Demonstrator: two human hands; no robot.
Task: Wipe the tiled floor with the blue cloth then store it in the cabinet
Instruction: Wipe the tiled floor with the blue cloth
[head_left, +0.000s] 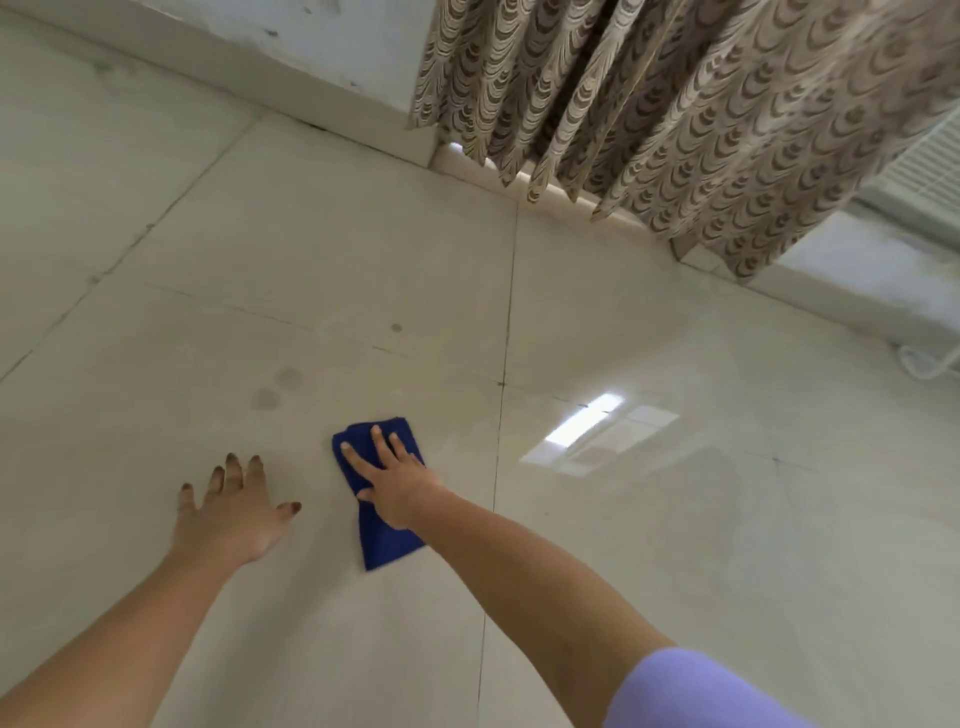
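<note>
On floor (675, 545), right hand (397, 488) presses folded cloth (382, 540) flat, fingers straight. Left hand (234, 512) spread, empty. Cloth judged soft, light; pinch an edge.

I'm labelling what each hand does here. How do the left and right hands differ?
The right hand presses flat on the blue cloth; the left hand touches no cloth and spreads over the bare tiled floor beside it. The right hand reaches farther forward than the left hand. Both are palm-down with straight fingers.
</note>
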